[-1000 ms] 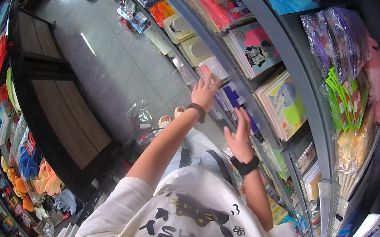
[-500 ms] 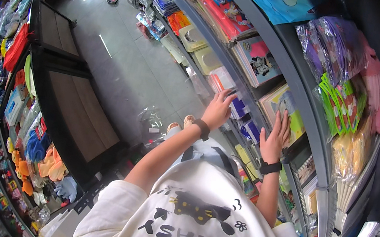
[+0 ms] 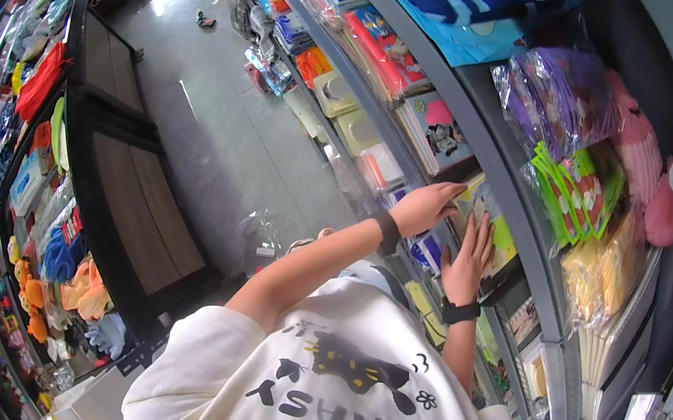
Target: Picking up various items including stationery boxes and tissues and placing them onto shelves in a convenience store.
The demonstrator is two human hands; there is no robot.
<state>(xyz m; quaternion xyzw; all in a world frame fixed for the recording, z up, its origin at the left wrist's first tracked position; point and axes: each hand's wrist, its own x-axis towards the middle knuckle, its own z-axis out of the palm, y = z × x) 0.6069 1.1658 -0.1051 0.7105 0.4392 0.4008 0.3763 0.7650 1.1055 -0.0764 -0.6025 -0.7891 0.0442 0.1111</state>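
Flat picture-covered packages with yellow-green on the front (image 3: pixel 506 238) stand on a middle shelf at the right. My right hand (image 3: pixel 467 266) lies against their near side, fingers stretched upward and slightly apart. My left hand (image 3: pixel 427 209) reaches over from the left with its fingers extended toward the packages' left edge. Whether those fingertips touch the edge I cannot tell. Neither hand has anything visible in its grasp. Each wrist wears a dark band.
A grey shelf edge (image 3: pixel 502 149) runs above my hands. Over it sit purple bagged items (image 3: pixel 559 100), green packs (image 3: pixel 571 191) and a pink plush (image 3: pixel 667 203). Dark brown-panelled stands (image 3: pixel 144 213) line the left of the grey floor (image 3: pixel 218 119).
My left hand has moved right and a little down, from beside the lower shelf to the packages' edge. My right hand stays against them. The view has shifted slightly.
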